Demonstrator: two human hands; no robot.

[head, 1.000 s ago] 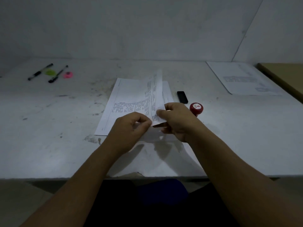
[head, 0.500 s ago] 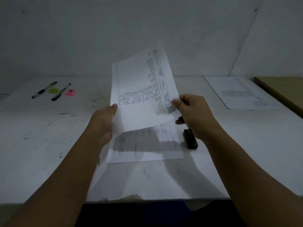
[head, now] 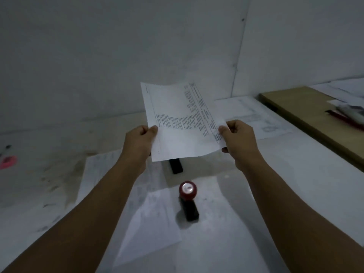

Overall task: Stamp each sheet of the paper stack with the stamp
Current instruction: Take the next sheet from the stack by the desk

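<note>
Left hand (head: pixel 140 138): pinched the left edge of the lifted sheet (head: pixel 183 123), thumb on the near face, the other fingers curled behind it
Right hand (head: pixel 239 140): pinched the sheet's right edge the same way, thumb in front, fingers folded at the back
Lifted sheet: hung in the air between the two hands, printed face toward the person, slightly bowed, clear of the table (head: pixel 266 203)
Paper stack (head: pixel 151 219): lay flat on the table below the left hand and nearer the person, partly hidden by the left forearm
Stamp (head: pixel 187 192): stood upright with its red knob on top, below the gap between the hands, just beside the stack's right edge; neither hand touched it
Small black block (head: pixel 175 166): lay under the sheet's lower edge, between the hands; whether it was an ink pad could not be told
Other papers (head: pixel 254 115): lay flat beyond the right hand
Step in hand: apparently one sheet was off the stack and being carried, probably toward the papers beyond the right hand; whether it bore a stamp mark was too blurred to read
Next move: it would call for laying the sheet flat and letting go, then freeing a hand, likely the right, to grip the red knob and press the stamp squarely on the stack's top sheet
</note>
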